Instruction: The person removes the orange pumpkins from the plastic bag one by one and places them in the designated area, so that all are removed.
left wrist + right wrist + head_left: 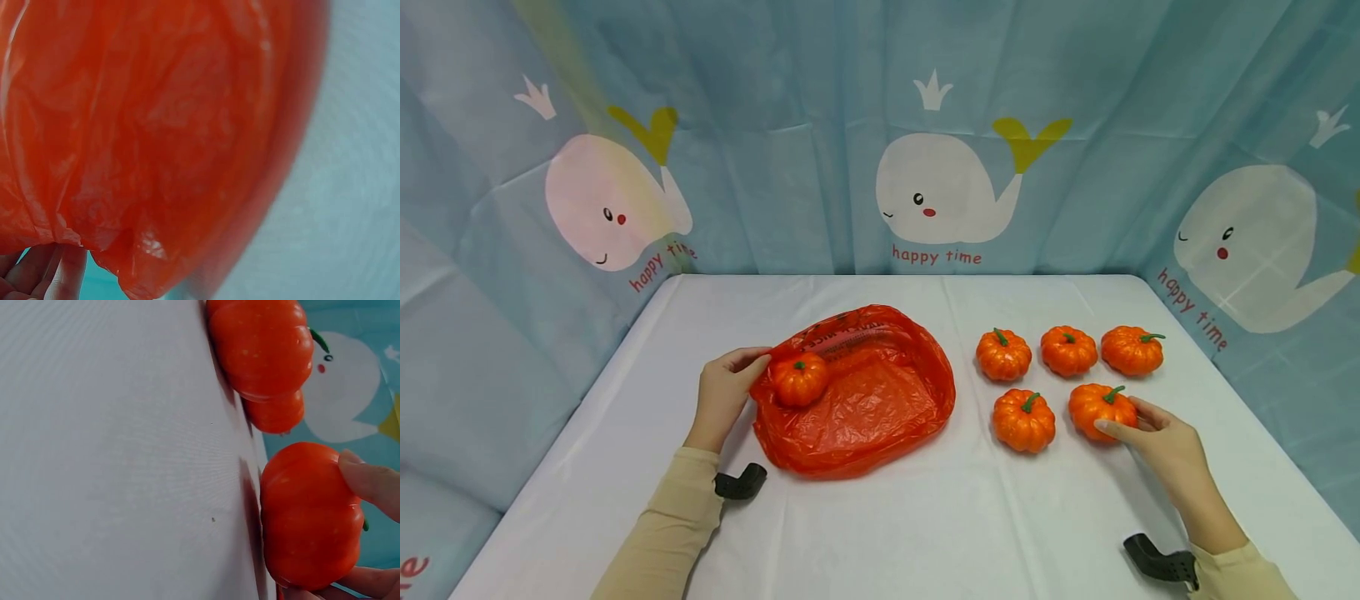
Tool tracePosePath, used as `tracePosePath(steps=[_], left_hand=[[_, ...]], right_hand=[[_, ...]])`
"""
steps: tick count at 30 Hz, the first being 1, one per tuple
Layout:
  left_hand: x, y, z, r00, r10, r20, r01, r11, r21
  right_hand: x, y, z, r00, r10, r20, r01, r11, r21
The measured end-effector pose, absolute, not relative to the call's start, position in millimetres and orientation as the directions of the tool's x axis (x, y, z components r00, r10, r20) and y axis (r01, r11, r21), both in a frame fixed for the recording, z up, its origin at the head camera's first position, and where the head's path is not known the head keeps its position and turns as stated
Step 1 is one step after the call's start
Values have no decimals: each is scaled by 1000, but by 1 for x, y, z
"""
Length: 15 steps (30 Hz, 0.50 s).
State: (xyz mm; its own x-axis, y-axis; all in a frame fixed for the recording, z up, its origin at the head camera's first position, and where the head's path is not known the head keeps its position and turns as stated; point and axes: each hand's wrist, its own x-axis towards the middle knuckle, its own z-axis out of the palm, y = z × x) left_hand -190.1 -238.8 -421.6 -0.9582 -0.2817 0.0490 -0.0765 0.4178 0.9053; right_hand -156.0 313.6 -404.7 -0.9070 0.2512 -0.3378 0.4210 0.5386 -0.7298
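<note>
An orange-red plastic bag (pixel 872 408) lies spread with its mouth open on the white table. One small pumpkin (pixel 801 379) sits inside at its left side. My left hand (pixel 727 392) pinches the bag's left rim; the left wrist view shows the fingers (pixel 67 272) at the plastic's edge. On the right, my right hand (pixel 1168 450) grips a small orange pumpkin (pixel 1097 410) with a green stem, thumb on one side and fingers on the other. In the right wrist view this pumpkin (pixel 309 519) is close to the tabletop; whether it touches cannot be told.
Beside the gripped pumpkin stands another pumpkin (pixel 1024 421). Behind them is a row of a left pumpkin (pixel 1003 357), a middle pumpkin (pixel 1069 352) and a right pumpkin (pixel 1132 350). A blue curtain (pixel 820 167) with whale prints borders the white table (pixel 925 533).
</note>
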Motion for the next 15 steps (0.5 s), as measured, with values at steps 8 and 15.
tracePosePath(steps=[8, 15], left_hand=[[-189, -239, -422, -960, -276, 48, -79, 430, 900], [-189, -239, -421, -960, -275, 54, -74, 434, 898]], right_hand=[[-157, 314, -407, -910, 228, -346, 413, 557, -720], [-157, 317, -409, -914, 210, -348, 405, 545, -734]])
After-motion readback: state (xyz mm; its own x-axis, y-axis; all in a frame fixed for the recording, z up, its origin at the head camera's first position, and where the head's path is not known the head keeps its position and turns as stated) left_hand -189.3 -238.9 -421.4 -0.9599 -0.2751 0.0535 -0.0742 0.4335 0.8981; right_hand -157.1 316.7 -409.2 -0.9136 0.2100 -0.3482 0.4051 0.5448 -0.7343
